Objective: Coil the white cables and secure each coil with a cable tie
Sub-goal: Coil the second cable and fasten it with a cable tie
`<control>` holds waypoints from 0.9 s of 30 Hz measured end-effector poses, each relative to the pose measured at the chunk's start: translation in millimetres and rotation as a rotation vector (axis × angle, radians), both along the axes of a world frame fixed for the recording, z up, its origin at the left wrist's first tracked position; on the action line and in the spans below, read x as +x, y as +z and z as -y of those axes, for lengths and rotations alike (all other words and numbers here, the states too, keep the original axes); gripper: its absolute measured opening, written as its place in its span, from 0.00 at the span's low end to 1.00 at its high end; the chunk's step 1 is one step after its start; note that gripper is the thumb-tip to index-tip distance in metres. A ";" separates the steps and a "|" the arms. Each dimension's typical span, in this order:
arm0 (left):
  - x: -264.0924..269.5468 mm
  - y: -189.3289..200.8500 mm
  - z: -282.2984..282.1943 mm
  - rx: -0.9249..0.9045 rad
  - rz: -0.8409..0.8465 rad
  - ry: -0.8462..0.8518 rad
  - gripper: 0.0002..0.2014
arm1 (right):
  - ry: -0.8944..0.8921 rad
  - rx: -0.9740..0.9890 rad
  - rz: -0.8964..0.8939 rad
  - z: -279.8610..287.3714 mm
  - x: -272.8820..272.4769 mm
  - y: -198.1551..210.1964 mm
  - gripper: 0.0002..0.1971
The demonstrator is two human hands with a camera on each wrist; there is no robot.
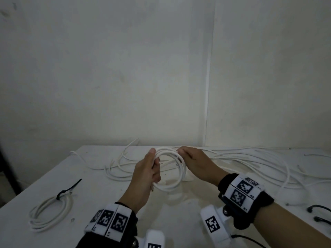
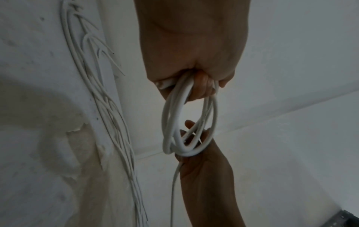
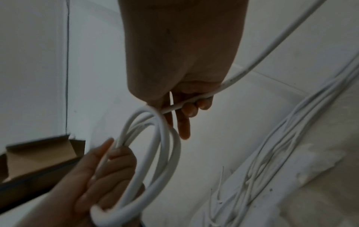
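Observation:
A white cable coil of several loops hangs above the table's middle between both hands. My left hand grips the coil's left side, fingers curled round the bundled loops. My right hand holds the coil's far right part, and its curled fingers guide the free strand that runs off to the right. A finished coil bound with a black cable tie lies at the near left. Loose white cables spread along the back and right of the table.
The white table stands against a pale wall. Two black cable ties lie at the near right edge. More loose cable ends curl left of my hands. A brown cardboard box shows in the right wrist view.

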State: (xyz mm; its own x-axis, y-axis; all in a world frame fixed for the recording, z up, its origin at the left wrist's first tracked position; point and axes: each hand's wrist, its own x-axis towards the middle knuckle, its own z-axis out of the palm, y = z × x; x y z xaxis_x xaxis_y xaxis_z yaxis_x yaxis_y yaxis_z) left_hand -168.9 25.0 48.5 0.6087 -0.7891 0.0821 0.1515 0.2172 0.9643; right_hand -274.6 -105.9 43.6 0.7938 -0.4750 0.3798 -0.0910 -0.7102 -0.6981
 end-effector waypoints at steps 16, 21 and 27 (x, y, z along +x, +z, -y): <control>6.6 8.7 -7.9 -0.048 -0.167 -0.217 0.18 | 0.155 0.245 -0.029 -4.2 -3.8 18.2 0.08; 2.2 13.7 -7.2 -0.028 -0.094 -0.205 0.18 | 0.115 0.168 0.011 -9.3 -7.8 25.9 0.11; 3.8 15.8 -10.2 -0.041 -0.056 -0.137 0.18 | 0.146 0.262 0.051 -21.3 -12.5 26.3 0.06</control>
